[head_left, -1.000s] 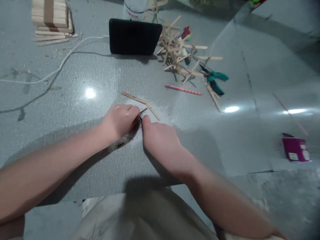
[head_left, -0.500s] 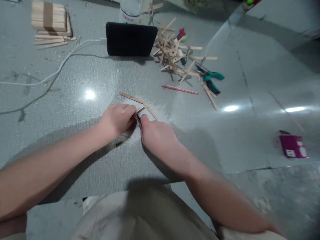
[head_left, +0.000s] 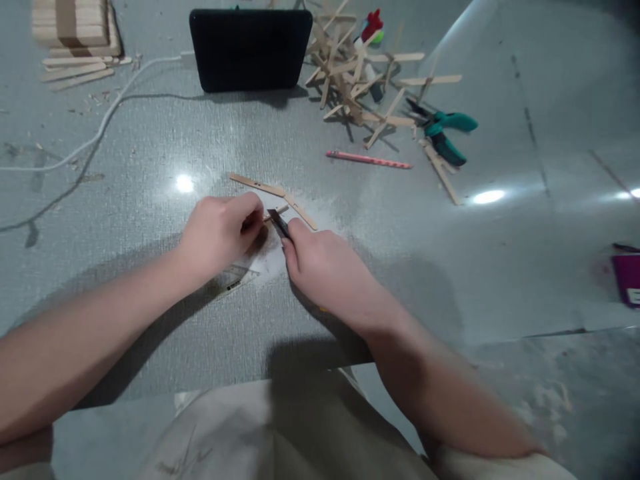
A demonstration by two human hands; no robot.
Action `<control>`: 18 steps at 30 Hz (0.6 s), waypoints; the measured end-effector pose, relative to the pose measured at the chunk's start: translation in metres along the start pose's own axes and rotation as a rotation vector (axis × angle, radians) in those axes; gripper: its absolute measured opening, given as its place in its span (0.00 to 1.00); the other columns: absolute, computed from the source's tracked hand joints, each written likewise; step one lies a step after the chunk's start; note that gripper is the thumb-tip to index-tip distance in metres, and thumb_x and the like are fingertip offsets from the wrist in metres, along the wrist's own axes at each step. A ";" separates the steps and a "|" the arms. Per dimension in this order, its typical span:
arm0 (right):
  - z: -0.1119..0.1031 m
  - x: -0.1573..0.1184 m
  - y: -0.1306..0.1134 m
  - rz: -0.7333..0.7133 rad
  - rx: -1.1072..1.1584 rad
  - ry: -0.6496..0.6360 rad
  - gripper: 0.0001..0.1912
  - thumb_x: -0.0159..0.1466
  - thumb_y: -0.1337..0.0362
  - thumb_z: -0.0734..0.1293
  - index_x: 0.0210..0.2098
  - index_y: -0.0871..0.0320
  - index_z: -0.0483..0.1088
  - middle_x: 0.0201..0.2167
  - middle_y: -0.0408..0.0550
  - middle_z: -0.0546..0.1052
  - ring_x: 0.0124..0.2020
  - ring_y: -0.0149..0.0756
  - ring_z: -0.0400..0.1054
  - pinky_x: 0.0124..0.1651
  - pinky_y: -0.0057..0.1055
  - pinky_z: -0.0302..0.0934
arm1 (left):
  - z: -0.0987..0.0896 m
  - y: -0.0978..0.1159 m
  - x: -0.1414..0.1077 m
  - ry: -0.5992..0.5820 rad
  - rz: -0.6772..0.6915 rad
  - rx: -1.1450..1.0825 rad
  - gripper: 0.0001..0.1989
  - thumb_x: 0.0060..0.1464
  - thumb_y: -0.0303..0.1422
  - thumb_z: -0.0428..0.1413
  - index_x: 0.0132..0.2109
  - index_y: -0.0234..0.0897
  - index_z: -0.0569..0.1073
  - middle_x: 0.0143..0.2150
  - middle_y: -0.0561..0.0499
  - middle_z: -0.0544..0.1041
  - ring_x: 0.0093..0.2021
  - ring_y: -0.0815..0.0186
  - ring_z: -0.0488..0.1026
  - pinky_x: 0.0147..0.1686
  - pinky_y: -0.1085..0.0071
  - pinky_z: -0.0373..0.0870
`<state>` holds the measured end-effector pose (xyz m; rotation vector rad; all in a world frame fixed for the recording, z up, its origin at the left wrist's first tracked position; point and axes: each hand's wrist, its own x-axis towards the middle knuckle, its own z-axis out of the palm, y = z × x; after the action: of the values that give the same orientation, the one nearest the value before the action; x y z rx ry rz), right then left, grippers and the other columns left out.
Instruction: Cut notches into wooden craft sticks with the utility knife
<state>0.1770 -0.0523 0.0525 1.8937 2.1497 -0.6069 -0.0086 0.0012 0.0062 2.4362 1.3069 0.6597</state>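
Note:
My left hand (head_left: 220, 230) is closed in a pinch on a small wooden craft stick (head_left: 281, 209), whose tip pokes out past the fingers. In my right hand (head_left: 325, 263) is a utility knife (head_left: 278, 222), its dark blade angled up and left across the stick; most of the handle is hidden in the fist. Just beyond both hands lie two notched craft sticks, one on the left (head_left: 256, 184) and one on the right (head_left: 301, 212), almost end to end. Below my left hand a clear ruler (head_left: 243, 275) lies partly covered.
A black phone or tablet (head_left: 250, 50) stands at the back with a white cable (head_left: 110, 117). Right of it are a heap of joined sticks (head_left: 345, 67), green-handled pliers (head_left: 445, 130) and a pink pencil (head_left: 370, 160). Bundled sticks (head_left: 75, 27) sit back left; a purple box (head_left: 627, 277) far right.
The knife has come away from my left fingers and more of its blade shows. My left hand has shifted slightly left. The whole view has tilted down and moved nearer.

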 end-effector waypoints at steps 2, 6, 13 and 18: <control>-0.001 0.001 0.001 -0.002 0.007 -0.006 0.14 0.76 0.63 0.53 0.50 0.60 0.67 0.32 0.53 0.78 0.28 0.39 0.67 0.29 0.35 0.40 | -0.001 0.000 -0.001 -0.002 0.002 -0.004 0.05 0.56 0.27 0.55 0.34 0.42 0.72 0.23 0.56 0.73 0.22 0.68 0.68 0.24 0.70 0.61; -0.002 0.001 0.002 0.001 0.030 -0.023 0.14 0.75 0.63 0.53 0.50 0.60 0.67 0.33 0.52 0.78 0.27 0.38 0.66 0.29 0.35 0.41 | 0.000 0.001 -0.003 0.008 0.001 -0.016 0.04 0.57 0.28 0.56 0.36 0.44 0.72 0.28 0.54 0.78 0.26 0.66 0.74 0.27 0.69 0.67; -0.003 0.003 0.021 -0.030 0.331 0.036 0.11 0.75 0.60 0.56 0.40 0.56 0.65 0.27 0.43 0.72 0.26 0.34 0.62 0.30 0.32 0.46 | -0.003 0.004 -0.001 -0.040 -0.023 -0.024 0.04 0.62 0.32 0.57 0.44 0.42 0.74 0.33 0.53 0.83 0.33 0.64 0.82 0.31 0.69 0.72; 0.007 0.012 0.043 -0.070 0.801 0.180 0.13 0.73 0.53 0.61 0.37 0.54 0.63 0.27 0.41 0.72 0.29 0.33 0.67 0.32 0.29 0.56 | -0.005 0.005 -0.001 -0.035 -0.034 -0.064 0.04 0.62 0.30 0.59 0.45 0.41 0.75 0.36 0.53 0.85 0.32 0.66 0.82 0.32 0.71 0.75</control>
<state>0.2165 -0.0403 0.0344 2.2993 2.2852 -1.5495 -0.0082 -0.0028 0.0127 2.3586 1.2906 0.6367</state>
